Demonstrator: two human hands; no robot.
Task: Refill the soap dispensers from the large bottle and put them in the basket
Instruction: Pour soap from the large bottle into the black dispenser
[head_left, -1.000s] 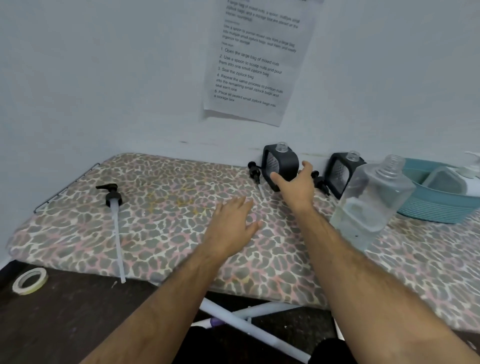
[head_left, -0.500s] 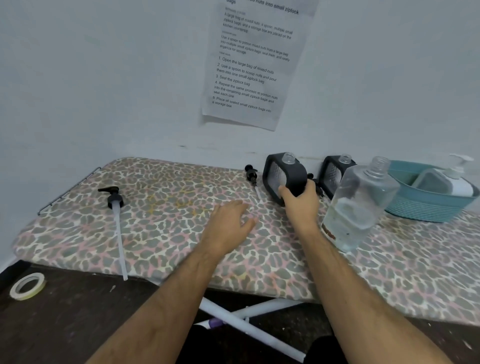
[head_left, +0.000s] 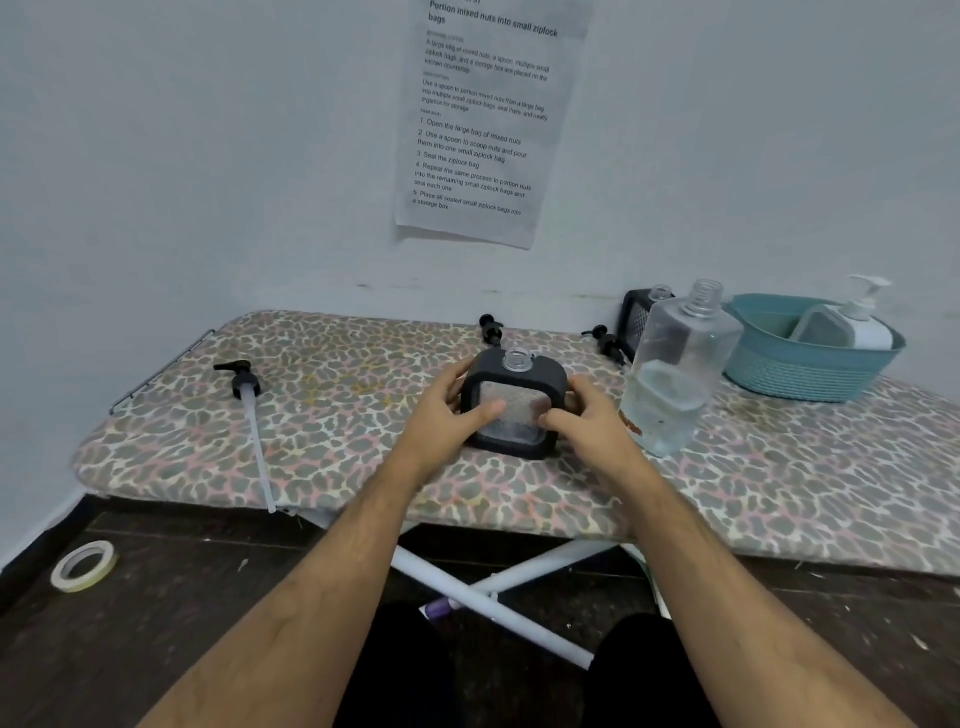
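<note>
The dispenser (head_left: 511, 405) stands upright on the board (head_left: 332, 415), near its front edge and just left of the large bottle (head_left: 675, 374). It is a squat, square body in a black frame with rounded corners, its front panel clear or frosted and greyish, and a short clear threaded neck on top with no pump in it. Whether it holds any soap cannot be told.

The left hand (head_left: 441, 421) grips the dispenser's left side, fingers curled round the back and thumb lying across the front panel. The right hand (head_left: 587, 421) holds its right side the same way, thumb on the lower front, fingers wrapped behind.

The large bottle is clear, uncapped, and about a third full of clear liquid. Right of it sits the teal basket (head_left: 810, 374), holding a white pump bottle (head_left: 857, 325). Behind the large bottle, against the wall, a second black dispenser (head_left: 636, 317) shows partly. Two black pumps (head_left: 491, 328) (head_left: 605, 340) lie behind the held dispenser, and a long-tubed pump (head_left: 249, 405) lies far to its left.
</note>
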